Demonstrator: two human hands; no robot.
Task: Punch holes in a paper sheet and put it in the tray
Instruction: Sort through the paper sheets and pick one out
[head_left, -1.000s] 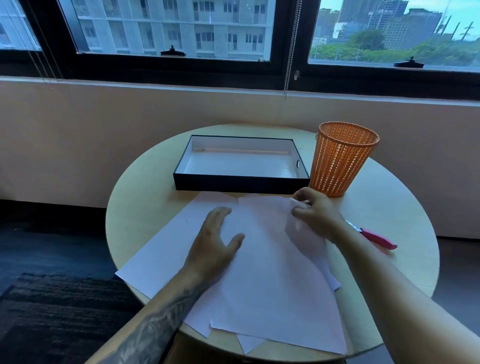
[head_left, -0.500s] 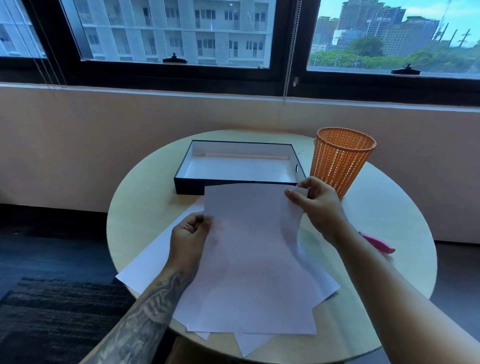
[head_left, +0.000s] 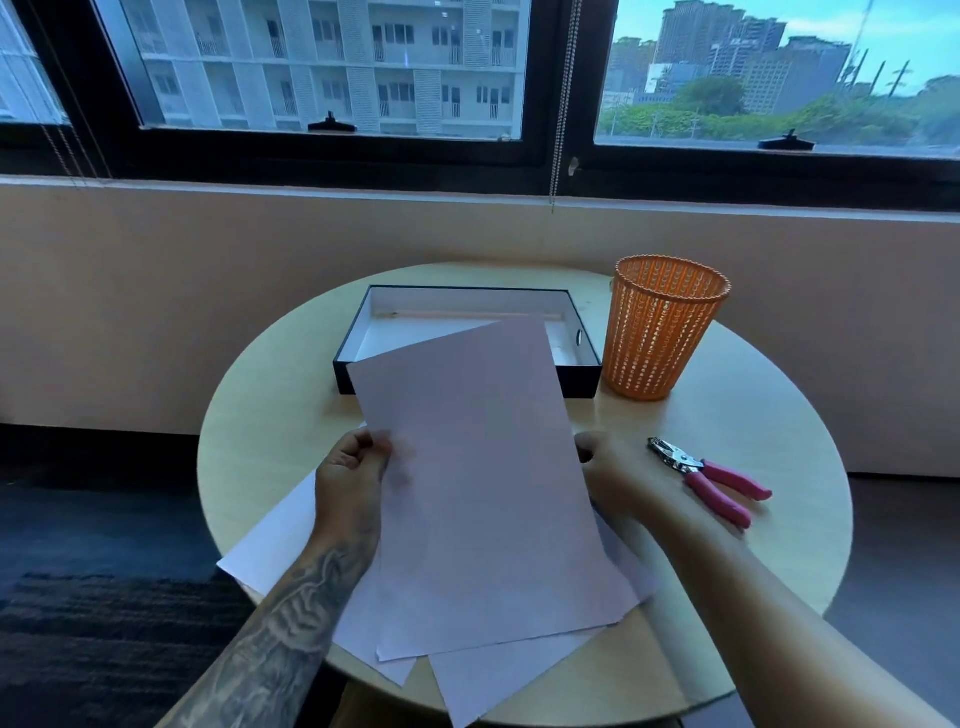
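head view: both forearms reach forward over the round table (head_left: 270, 415). left hand (head_left: 353, 478) pinches the left edge of the paper sheet (head_left: 488, 488) with thumb and curled fingers, holding it tilted above loose sheets (head_left: 270, 545) under the wrists. right hand (head_left: 602, 467) sits at the sheet's right edge, fingers hidden behind it; its grip cannot be told. the sheet's far corner overlaps the tray (head_left: 467, 299) beyond the hands. a hole punch (head_left: 706, 478) lies on bare tabletop right of the right hand, a basket (head_left: 660, 332) beyond it.

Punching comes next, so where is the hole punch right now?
In the head view, the hole punch lies on the table at the right, just right of the right hand and nearer than the orange basket.
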